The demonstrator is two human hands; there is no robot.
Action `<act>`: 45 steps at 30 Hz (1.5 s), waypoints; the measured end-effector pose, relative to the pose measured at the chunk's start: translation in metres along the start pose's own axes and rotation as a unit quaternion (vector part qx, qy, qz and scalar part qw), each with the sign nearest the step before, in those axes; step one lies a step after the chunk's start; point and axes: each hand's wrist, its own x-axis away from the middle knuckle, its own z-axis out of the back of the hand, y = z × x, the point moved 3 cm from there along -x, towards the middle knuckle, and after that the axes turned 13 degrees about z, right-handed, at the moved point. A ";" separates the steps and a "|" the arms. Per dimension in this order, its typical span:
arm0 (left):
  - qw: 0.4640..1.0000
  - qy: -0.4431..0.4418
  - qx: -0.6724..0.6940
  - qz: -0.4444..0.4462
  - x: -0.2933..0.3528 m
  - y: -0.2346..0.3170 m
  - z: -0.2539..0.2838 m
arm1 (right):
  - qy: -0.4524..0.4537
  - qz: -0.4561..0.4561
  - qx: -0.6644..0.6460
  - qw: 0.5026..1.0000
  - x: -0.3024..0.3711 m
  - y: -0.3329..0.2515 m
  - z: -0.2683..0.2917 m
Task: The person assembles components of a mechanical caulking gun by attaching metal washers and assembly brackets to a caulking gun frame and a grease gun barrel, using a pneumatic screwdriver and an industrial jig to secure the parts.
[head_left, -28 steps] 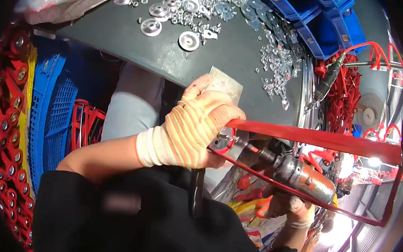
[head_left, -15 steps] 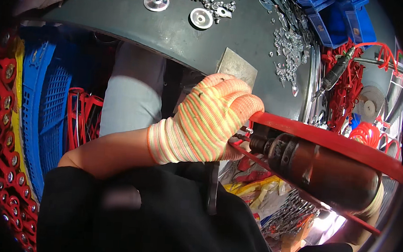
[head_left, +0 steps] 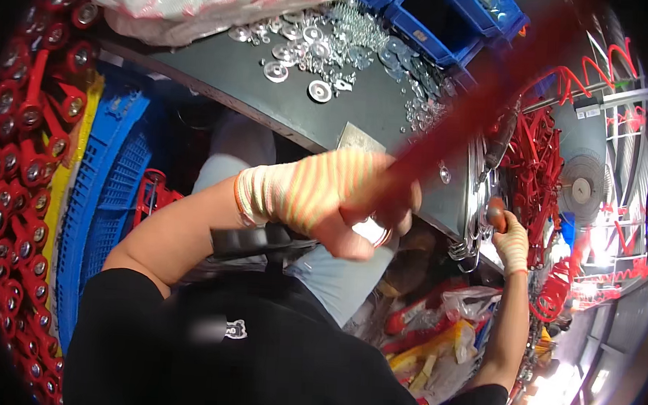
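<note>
My left hand (head_left: 324, 195), in a striped orange, green and white work glove, is closed around a long red bar (head_left: 462, 133). The bar slants up to the right and is smeared by motion. A shiny round piece (head_left: 372, 232) shows under my fingers. Just behind this hand, a flat grey metal plate (head_left: 359, 138) stands at the table edge. My right hand (head_left: 513, 247), gloved too, reaches out to the right beside bright bent metal rods (head_left: 472, 225). Its fingers are partly hidden, and whether they hold anything I cannot tell.
Loose washers, discs and small metal parts (head_left: 322, 50) lie across the dark table (head_left: 198, 72). Blue bins (head_left: 424, 23) and a white sack (head_left: 187, 16) sit behind. Red parts (head_left: 531, 159) hang right, near a fan (head_left: 583, 190). A blue crate (head_left: 106, 182) stands left.
My right hand has moved away to the far right of the lower table edge. The brown power drill beside my left hand is gone from there. The red bar has swung upward.
</note>
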 end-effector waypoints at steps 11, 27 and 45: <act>0.855 0.098 0.381 -0.338 0.027 0.048 0.049 | -0.153 0.182 -0.661 0.711 0.103 -0.223 -0.004; 0.736 0.577 -0.354 -0.036 0.004 -0.012 0.134 | 0.085 -0.049 -0.820 0.564 0.091 -0.256 -0.036; 0.909 0.087 0.287 -0.289 -0.050 0.086 0.011 | 0.195 0.006 -0.940 0.279 0.063 -0.251 -0.023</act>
